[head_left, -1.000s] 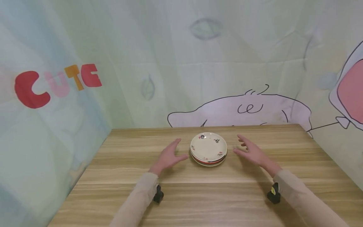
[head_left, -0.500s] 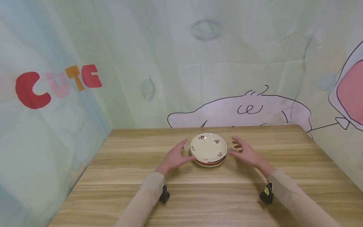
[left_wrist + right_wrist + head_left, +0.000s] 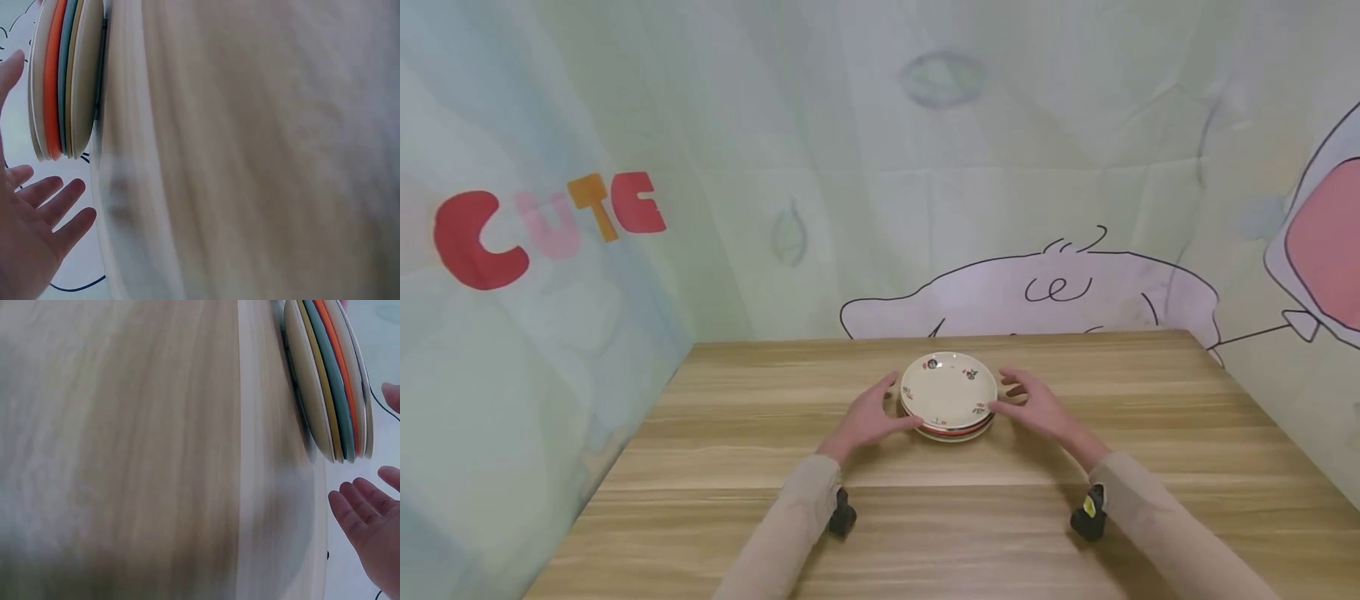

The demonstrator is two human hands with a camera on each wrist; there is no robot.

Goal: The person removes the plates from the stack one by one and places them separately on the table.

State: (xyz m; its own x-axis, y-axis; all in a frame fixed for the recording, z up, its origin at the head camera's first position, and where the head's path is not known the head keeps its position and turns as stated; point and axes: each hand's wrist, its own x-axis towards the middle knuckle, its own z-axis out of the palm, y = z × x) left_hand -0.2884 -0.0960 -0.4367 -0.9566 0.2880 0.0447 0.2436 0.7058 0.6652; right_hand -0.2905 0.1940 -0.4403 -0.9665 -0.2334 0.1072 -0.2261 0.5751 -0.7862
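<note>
A stack of plates (image 3: 949, 392) lies toward the back of the wooden table, the top one cream with small printed motifs near its rim. Seen edge-on in the left wrist view, the stack (image 3: 65, 81) shows cream, orange, teal and tan layers. My left hand (image 3: 868, 417) is at the stack's left side, fingers spread and thumb over the near left rim. On the other side is my right hand (image 3: 1037, 408), its thumb tip right at the right rim. Both wrist views show the fingers (image 3: 359, 503) relaxed and apart from the plate edges.
The wood-grain table (image 3: 947, 533) stretches toward me and to both sides. Behind it hangs a printed curtain (image 3: 737, 208) with a cartoon animal and coloured letters. A dark wrist camera (image 3: 842, 512) sits on the left sleeve, another camera (image 3: 1088, 512) on the right.
Both hands have moved inward toward the stack, the left rightward and the right leftward, until they flank it closely. The plates have stayed in place.
</note>
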